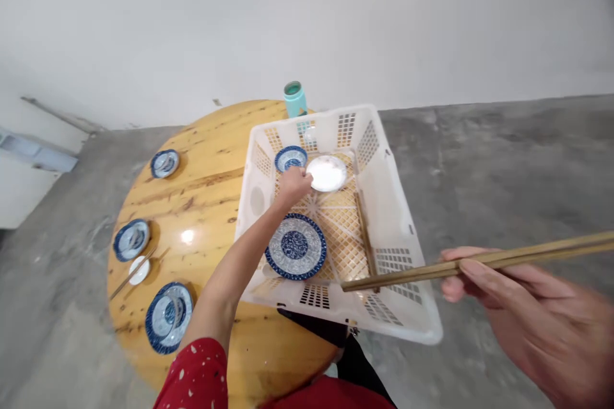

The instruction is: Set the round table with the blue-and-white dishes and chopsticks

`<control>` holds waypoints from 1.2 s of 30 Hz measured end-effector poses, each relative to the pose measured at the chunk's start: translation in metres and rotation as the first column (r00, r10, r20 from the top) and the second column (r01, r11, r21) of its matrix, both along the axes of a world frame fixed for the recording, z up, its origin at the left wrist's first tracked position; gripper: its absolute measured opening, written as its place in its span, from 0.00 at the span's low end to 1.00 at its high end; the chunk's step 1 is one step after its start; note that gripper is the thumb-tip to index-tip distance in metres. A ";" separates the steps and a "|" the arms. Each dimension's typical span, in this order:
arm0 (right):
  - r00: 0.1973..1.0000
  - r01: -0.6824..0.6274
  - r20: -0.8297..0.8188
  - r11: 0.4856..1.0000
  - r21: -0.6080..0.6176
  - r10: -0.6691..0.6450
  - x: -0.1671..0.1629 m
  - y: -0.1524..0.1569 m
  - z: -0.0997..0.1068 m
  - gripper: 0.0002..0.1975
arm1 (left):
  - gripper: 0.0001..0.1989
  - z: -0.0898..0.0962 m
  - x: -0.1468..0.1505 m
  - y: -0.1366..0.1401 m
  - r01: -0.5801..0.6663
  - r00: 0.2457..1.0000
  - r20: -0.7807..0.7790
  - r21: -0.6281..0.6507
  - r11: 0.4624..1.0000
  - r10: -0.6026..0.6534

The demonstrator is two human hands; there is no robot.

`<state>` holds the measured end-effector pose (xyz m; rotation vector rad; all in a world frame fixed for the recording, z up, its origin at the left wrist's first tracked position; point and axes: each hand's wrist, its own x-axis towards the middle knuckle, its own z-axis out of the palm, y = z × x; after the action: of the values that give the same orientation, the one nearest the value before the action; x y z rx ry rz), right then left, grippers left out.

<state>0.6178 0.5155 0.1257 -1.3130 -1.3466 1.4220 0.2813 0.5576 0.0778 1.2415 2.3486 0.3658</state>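
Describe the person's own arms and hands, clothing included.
Left arm: red sleeve with pale flecks, ending near the elbow. Left hand and right hand: no gloves, no watch visible. Any right sleeve is out of frame.

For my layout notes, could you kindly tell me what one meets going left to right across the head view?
Small white dish on the table, large blue plate in the basket, white plate, chopsticks lying there, right hand.
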 end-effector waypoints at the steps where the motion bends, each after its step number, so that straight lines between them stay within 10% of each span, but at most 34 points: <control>1: 0.997 -0.041 -0.073 0.998 -0.052 0.037 -0.001 0.003 -0.004 0.19 | 0.14 0.006 0.000 -0.015 -0.007 0.999 0.045 0.040 0.999 0.005; 13: 0.925 -0.349 -0.187 0.934 -0.072 0.331 -0.044 -0.066 0.006 0.15 | 0.17 0.062 0.006 -0.265 -0.418 0.890 0.345 0.349 0.839 0.300; 24: 0.816 -0.578 -0.153 0.777 -0.251 0.558 -0.124 -0.260 -0.017 0.28 | 0.19 0.025 0.051 -0.575 -0.722 0.690 0.327 0.250 0.645 0.646; 30: 0.613 -0.782 -0.106 0.582 -0.221 0.783 -0.205 -0.372 -0.032 0.29 | 0.20 -0.006 0.084 -0.732 -0.924 0.383 0.367 0.152 0.352 0.848; 36: 0.371 -0.923 -0.190 0.339 -0.181 0.909 -0.267 -0.490 -0.013 0.31 | 0.18 -0.038 0.071 -0.792 -0.985 0.126 0.440 0.160 0.061 0.889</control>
<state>0.3508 0.0257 0.1126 -0.5181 -2.0713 2.4453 0.3525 -0.2346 0.0394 -0.5912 2.5552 1.4280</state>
